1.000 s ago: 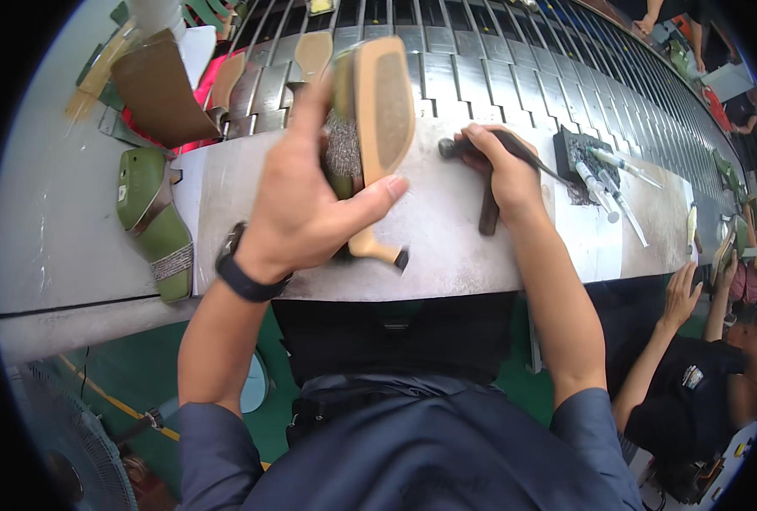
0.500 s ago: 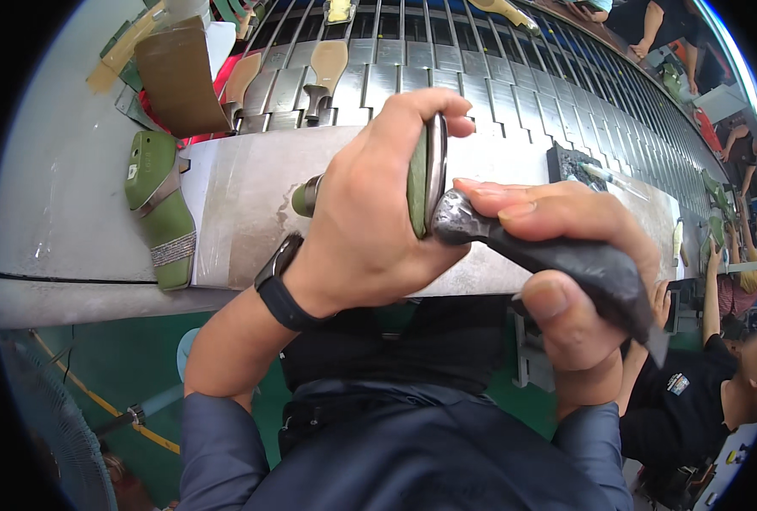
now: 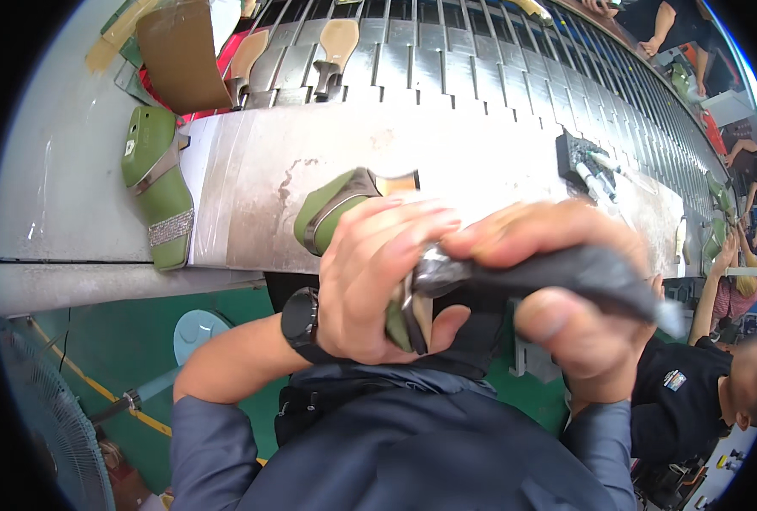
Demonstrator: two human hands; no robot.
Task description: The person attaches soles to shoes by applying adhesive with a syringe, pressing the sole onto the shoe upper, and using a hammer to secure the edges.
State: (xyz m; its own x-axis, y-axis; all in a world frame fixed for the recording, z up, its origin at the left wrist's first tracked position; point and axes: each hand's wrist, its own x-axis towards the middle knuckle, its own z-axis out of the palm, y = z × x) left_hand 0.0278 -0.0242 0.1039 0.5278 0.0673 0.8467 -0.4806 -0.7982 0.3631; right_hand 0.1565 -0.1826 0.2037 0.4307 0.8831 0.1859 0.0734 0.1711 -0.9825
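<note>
My left hand point(image 3: 387, 281) is wrapped round a green shoe last point(image 3: 317, 213) that wears a sandal upper with a bronze strap point(image 3: 362, 181) and a tan heel part. The toe end of the last shows below my palm, near my body. In my right hand point(image 3: 566, 289) is a black-handled tool point(image 3: 557, 277) with a rounded shiny metal head point(image 3: 439, 271). That head is at the sole edge of the shoe, beside my left fingers; motion blurs the tool, so I cannot tell if it touches. Another green last with a glittery strap point(image 3: 169, 243) lies at the left.
A pale worktop point(image 3: 250, 196) runs before me, with a slatted metal conveyor point(image 3: 446, 72) behind it. Tan insoles point(image 3: 338, 43) lie on the conveyor. A black block with brushes point(image 3: 578, 157) sits at right. A co-worker in black point(image 3: 685, 400) works close on the right; a fan point(image 3: 42, 417) stands lower left.
My left hand has brought the shoe nearer my body and turned it, so its strap and heel part now show. My right hand and tool have shifted slightly nearer too.
</note>
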